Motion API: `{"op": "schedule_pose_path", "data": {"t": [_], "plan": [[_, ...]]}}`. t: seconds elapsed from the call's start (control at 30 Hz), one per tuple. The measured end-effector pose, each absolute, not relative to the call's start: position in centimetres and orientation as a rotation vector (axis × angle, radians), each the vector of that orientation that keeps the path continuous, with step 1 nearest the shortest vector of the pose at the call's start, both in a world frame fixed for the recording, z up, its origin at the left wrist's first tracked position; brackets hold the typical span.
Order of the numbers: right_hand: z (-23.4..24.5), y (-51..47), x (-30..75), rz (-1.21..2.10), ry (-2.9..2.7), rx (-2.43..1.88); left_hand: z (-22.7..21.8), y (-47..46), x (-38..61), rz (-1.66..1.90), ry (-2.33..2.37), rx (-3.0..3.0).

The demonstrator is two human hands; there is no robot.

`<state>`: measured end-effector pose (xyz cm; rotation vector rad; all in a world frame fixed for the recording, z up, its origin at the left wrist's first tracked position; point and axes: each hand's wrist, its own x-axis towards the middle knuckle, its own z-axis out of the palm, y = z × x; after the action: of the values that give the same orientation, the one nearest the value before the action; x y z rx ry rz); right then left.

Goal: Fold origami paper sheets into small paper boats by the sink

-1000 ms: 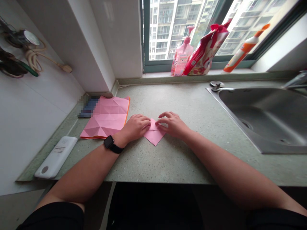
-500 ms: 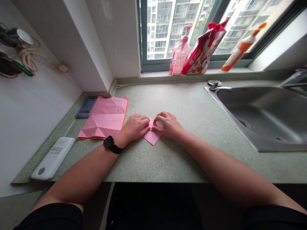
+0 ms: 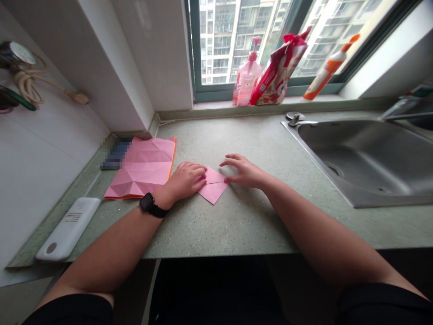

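Observation:
A small pink folded paper (image 3: 214, 188) lies flat on the counter as a diamond, with a crease or seam running across its middle. My left hand (image 3: 187, 179), a black watch on its wrist, has its fingers closed on the paper's left corner and covers that part. At the right corner is my right hand (image 3: 245, 171), its fingers spread and the thumb close to the paper's edge; whether the thumb touches it I cannot tell. Beyond my left wrist rests a stack of larger creased pink sheets (image 3: 149, 160) with an orange edge.
A white power bank-like block (image 3: 69, 228) lies at the counter's left. The steel sink (image 3: 352, 198) is set in on the right. On the windowsill stand a pink pump bottle (image 3: 247, 81), a red bag (image 3: 279, 72) and an orange-white bottle (image 3: 326, 74).
My right hand has opened and drawn back to the right, uncovering more of the folded paper. My left hand stays on its left corner. The whole view has shifted slightly.

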<state>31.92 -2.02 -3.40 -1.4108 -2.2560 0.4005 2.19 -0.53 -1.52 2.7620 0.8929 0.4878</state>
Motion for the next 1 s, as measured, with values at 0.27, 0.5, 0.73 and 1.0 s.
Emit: {"op": "schedule_pose_path", "data": {"t": [0.27,0.5,0.73,1.0], "plan": [[-3.4,-3.0,28.0,0.231,-2.265,-1.334,-1.7,-0.7,2.0,0.497,0.851,2.724],[-3.9,-2.8,28.1,0.214,-2.317,-1.467,-2.1,-0.8,1.7,0.417,0.914,2.716],[-3.8,-2.8,28.0,0.232,-2.308,-1.507,-1.7,-0.5,0.2,0.276,0.981,2.708],[-4.6,-2.6,28.3,0.232,-2.3,-1.423,-0.3,-0.4,-1.5,0.446,0.886,2.747]]}}
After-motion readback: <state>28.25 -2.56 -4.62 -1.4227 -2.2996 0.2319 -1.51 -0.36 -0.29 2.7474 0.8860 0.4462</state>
